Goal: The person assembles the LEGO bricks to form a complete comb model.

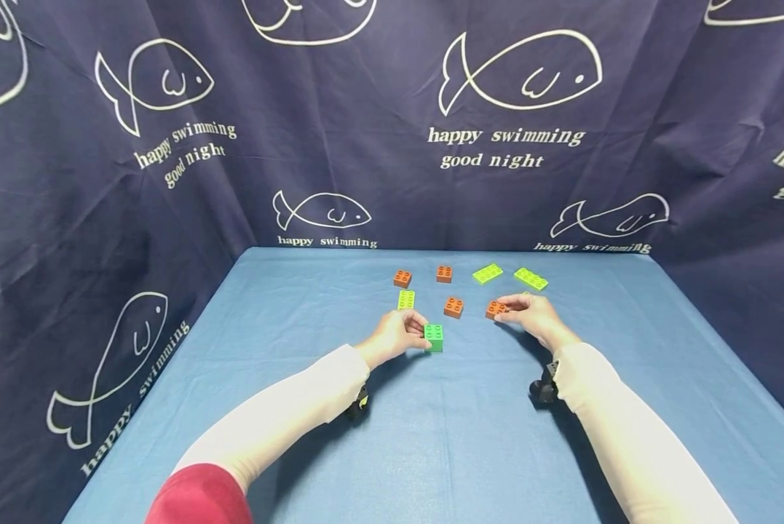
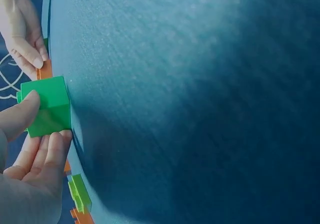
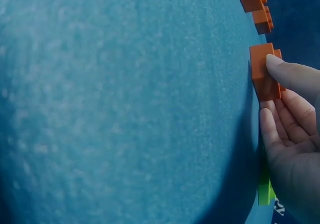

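Observation:
My left hand (image 1: 397, 335) pinches a bright green toy building brick (image 1: 434, 338), studs upward, between thumb and fingers. In the left wrist view the green brick (image 2: 47, 103) shows smooth sides, the thumb on one and fingertips on the opposite one. Over to the right, my right hand (image 1: 532, 316) pinches an orange building brick (image 1: 494, 310). The right wrist view has the thumb laid against that orange brick (image 3: 262, 73) and the fingers behind it. Whether either brick touches the cloth is hard to tell.
Loose orange bricks (image 1: 453, 307) lie between and beyond the hands. Flat lime-green bricks (image 1: 488, 274) are at the back right, another lime brick (image 1: 407, 299) just beyond the left hand. A blue cloth (image 1: 431, 451) covers the table; a dark fish-print curtain (image 1: 392, 131) hangs behind it.

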`<move>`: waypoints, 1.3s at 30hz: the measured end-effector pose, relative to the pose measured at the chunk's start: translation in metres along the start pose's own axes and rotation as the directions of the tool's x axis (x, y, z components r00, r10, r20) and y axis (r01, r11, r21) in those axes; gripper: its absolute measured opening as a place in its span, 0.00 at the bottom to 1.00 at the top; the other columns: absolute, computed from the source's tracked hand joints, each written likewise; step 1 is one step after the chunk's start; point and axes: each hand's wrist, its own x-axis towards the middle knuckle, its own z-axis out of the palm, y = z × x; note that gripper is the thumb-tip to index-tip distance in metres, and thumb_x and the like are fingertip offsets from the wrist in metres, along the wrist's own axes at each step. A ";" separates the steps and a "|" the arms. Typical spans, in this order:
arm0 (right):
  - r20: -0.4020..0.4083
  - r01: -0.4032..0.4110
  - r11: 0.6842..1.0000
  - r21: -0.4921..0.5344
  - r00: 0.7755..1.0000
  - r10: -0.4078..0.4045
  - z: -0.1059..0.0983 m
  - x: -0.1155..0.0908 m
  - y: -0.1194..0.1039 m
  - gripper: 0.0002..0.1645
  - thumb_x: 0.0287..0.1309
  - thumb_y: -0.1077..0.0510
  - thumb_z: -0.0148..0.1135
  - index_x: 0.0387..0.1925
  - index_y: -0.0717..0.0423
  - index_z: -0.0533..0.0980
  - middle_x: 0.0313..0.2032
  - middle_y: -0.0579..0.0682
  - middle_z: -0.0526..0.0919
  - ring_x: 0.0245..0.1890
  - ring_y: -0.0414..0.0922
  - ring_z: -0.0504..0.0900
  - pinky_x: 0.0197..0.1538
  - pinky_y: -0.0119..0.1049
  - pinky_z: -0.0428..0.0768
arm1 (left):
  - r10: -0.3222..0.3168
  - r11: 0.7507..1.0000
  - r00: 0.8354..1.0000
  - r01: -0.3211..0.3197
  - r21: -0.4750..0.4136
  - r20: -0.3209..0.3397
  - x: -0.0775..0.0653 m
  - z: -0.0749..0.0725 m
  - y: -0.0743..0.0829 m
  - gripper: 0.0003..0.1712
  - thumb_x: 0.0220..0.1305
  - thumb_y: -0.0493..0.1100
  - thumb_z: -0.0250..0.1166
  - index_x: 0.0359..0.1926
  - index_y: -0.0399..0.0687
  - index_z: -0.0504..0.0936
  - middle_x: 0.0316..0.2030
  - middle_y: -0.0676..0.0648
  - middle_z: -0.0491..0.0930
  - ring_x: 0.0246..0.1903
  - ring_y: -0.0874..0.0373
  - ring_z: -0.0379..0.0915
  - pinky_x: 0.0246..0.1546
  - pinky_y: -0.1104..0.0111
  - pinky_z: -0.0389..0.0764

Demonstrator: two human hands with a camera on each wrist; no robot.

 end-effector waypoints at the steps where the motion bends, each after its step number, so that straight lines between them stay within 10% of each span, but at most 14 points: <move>1: 0.002 0.001 1.000 -0.002 1.000 -0.001 0.000 0.000 0.000 0.31 0.54 0.58 0.71 0.58 0.65 0.74 0.54 0.66 0.79 0.40 0.34 0.75 0.42 0.20 0.72 | -0.004 1.000 1.000 0.004 0.001 0.000 0.000 0.000 0.000 0.18 0.47 0.34 0.77 0.41 0.40 0.82 0.36 0.43 0.84 0.33 0.61 0.79 0.38 0.73 0.82; 19: -0.020 0.010 0.998 0.057 1.000 -0.009 0.001 0.000 -0.005 0.26 0.47 0.58 0.75 0.51 0.61 0.81 0.43 0.54 0.86 0.40 0.38 0.77 0.42 0.25 0.71 | -0.018 1.000 1.000 0.018 -0.006 -0.012 0.002 0.001 -0.002 0.18 0.47 0.34 0.77 0.41 0.42 0.82 0.36 0.45 0.84 0.34 0.61 0.79 0.38 0.72 0.82; 39: -0.001 -0.029 0.998 0.058 1.000 0.029 -0.002 -0.004 -0.008 0.32 0.52 0.59 0.71 0.58 0.65 0.74 0.56 0.64 0.78 0.42 0.33 0.76 0.55 0.29 0.70 | -0.012 1.000 1.000 0.012 -0.002 -0.013 -0.001 0.005 -0.004 0.17 0.49 0.34 0.76 0.41 0.41 0.82 0.37 0.45 0.84 0.35 0.61 0.79 0.40 0.73 0.81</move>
